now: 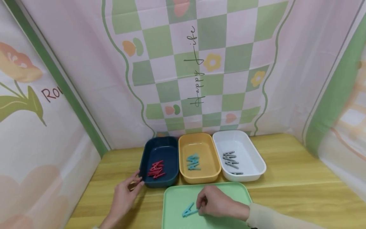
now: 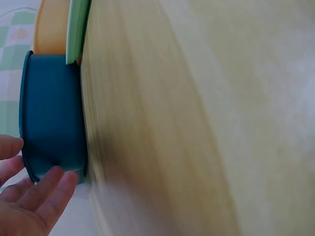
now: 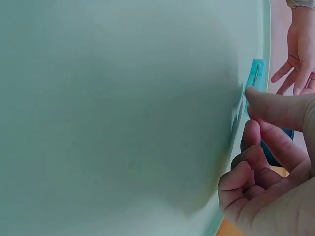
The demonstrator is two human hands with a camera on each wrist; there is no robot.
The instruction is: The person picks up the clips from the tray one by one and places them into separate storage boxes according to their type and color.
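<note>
My right hand point(image 1: 213, 202) pinches one leg of a light-blue clothespin point(image 1: 188, 212) between thumb and fingertips, low over the green tray point(image 1: 174, 194). In the right wrist view the same clothespin point(image 3: 256, 73) sticks out past the thumb, and the other fingers curl in. At the navy bin point(image 1: 144, 156), my left hand point(image 1: 124, 194) touches the near left corner with its fingertips. The left wrist view shows the fingers of this hand point(image 2: 29, 206) loosely extended against the outer wall of the bin point(image 2: 54, 108). Several red clothespins point(image 1: 156, 169) lie inside the navy bin.
Right of the navy bin stand a yellow bin point(image 1: 197, 147) with several blue clothespins point(image 1: 193, 162) and a white bin point(image 1: 240, 143) with several grey clothespins point(image 1: 230, 159). The bins line the back of the wooden table point(image 1: 291, 190), before a patterned curtain point(image 1: 211, 35).
</note>
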